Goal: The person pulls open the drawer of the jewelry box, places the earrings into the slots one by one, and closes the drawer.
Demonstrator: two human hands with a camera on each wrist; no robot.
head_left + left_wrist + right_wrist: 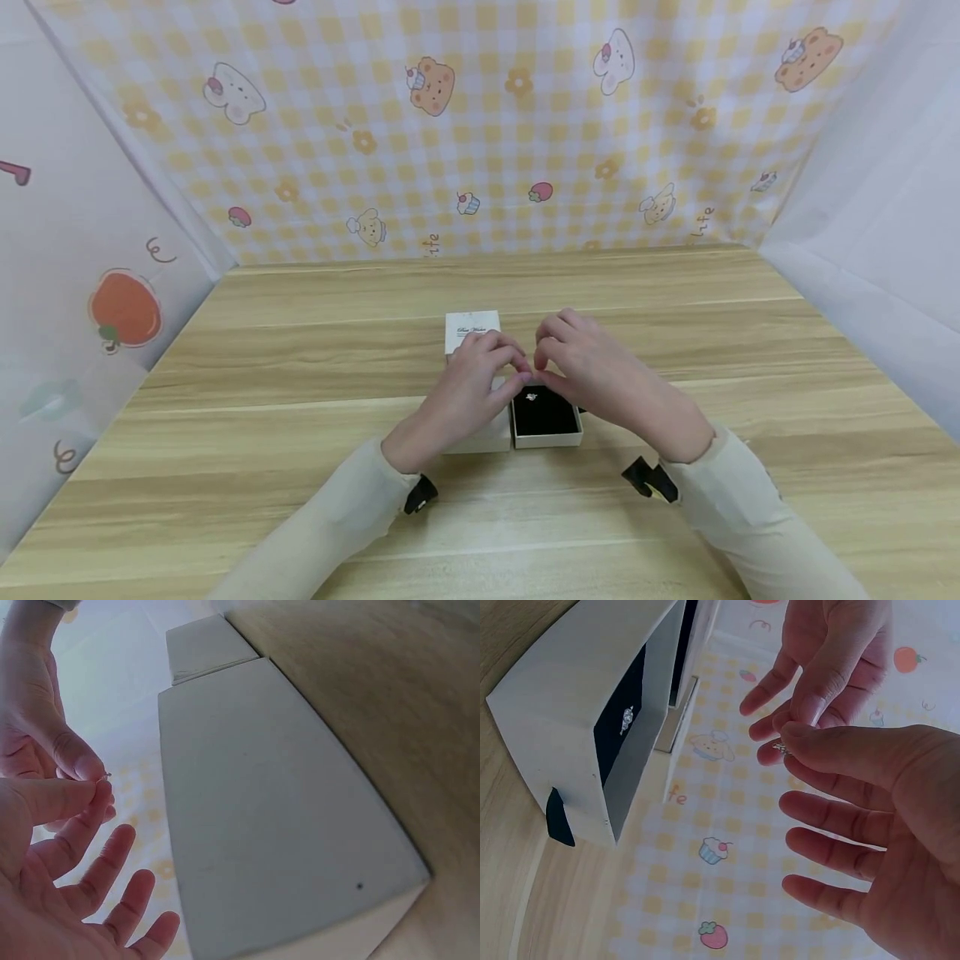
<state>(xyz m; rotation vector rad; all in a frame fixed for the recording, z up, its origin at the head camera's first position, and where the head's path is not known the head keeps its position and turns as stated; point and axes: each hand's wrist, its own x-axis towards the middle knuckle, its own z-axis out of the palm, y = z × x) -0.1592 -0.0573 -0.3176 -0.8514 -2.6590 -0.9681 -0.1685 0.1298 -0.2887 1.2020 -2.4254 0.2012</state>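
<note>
Both hands meet fingertip to fingertip just above the open jewelry box. Between the thumb and index finger of my right hand point(588, 358) is a small sparkling silver earring point(781, 748). My left hand point(476, 375) pinches at the same piece with thumb and index finger, its tips hiding most of it; a tiny bit shows in the left wrist view. The other fingers of both hands are spread loosely. Below them, the white jewelry box point(549, 442) has a black pad point(547, 417), on which a matching silver earring point(532, 397) sits near the upper left.
Left of the open box, against it, lies a white box part point(487, 440), partly under the left hand. Behind it is a white piece with printed script point(471, 321). A black tab point(559, 817) sticks out of the jewelry box's side. A patterned cloth point(480, 125) hangs behind the wooden table point(300, 350).
</note>
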